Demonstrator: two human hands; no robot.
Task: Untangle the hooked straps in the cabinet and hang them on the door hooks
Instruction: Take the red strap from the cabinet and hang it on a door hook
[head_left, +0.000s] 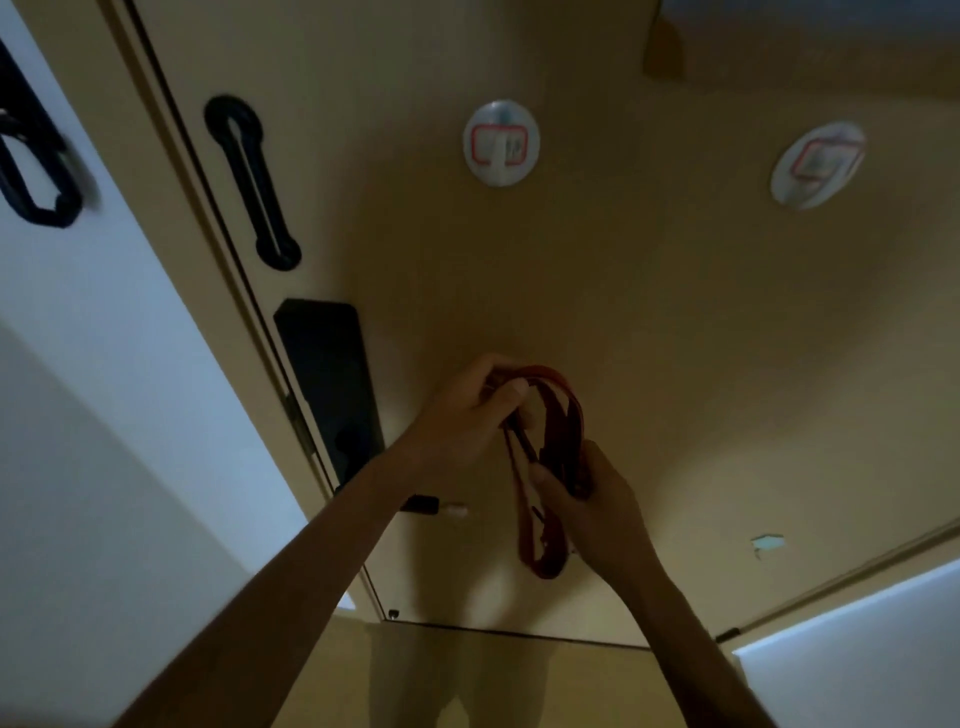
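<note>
A bundle of dark red straps (563, 415) hangs in loops in front of the beige door (649, 322). My left hand (467, 410) pinches the top of the bundle between thumb and fingers. Lower and to the right, my right hand (597, 499) grips the bundle's middle, and a loop (543, 551) dangles below it. Two round white stick-on hooks are fixed to the door above: one (501, 143) above my hands, the other (816, 165) further right. Both hooks carry nothing.
A black slotted handle (252, 182) and a black lock plate (327, 384) sit along the door's left edge. Another black handle (31, 161) shows on the white panel at far left. A white surface (857, 660) lies at lower right.
</note>
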